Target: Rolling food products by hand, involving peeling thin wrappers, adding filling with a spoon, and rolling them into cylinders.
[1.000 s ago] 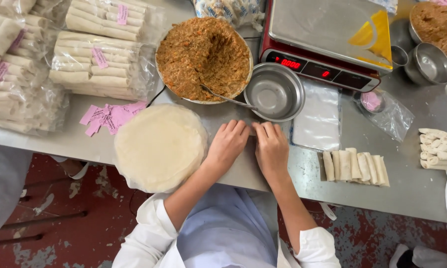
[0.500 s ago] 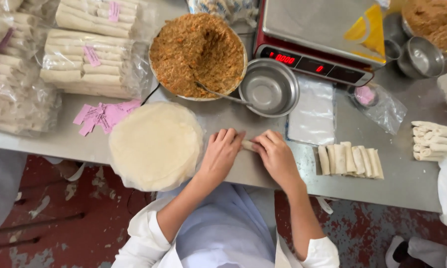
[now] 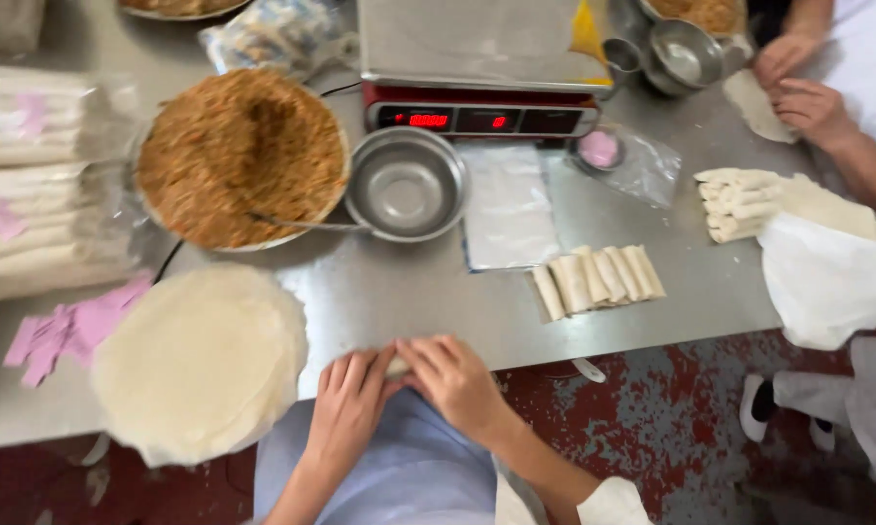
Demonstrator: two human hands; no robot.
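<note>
At the far left of the surface (image 3: 379,292) sit bagged rolls (image 3: 39,185), stacked out of your working space, with pink slips (image 3: 64,331) lying loose beside them. Just right of those, the wrapper stack (image 3: 200,360) overhangs the near edge, close to your left hand (image 3: 350,403), so a fresh sheet is only a short reach away. Behind it the filling bowl (image 3: 239,156) holds a spoon whose handle points toward the empty steel bowl (image 3: 406,185), which stands in front of the scale (image 3: 481,117).

Your hands meet at the near edge, fingers curled down over a small pale roll (image 3: 396,366) that shows only as a sliver between them. Your left hand is half closed, fingertips pressing its left end; your right hand (image 3: 454,381) is likewise curled, covering its right end. Both press rather than grip, which suits rolling it tight against the metal.

Further right, a plastic sheet (image 3: 506,209) lies flat, and finished rolls (image 3: 598,280) lie side by side in a neat row, clear of your hands. At the far right another person's hands (image 3: 802,87) work a wrapper beside their own pile (image 3: 739,204).
</note>
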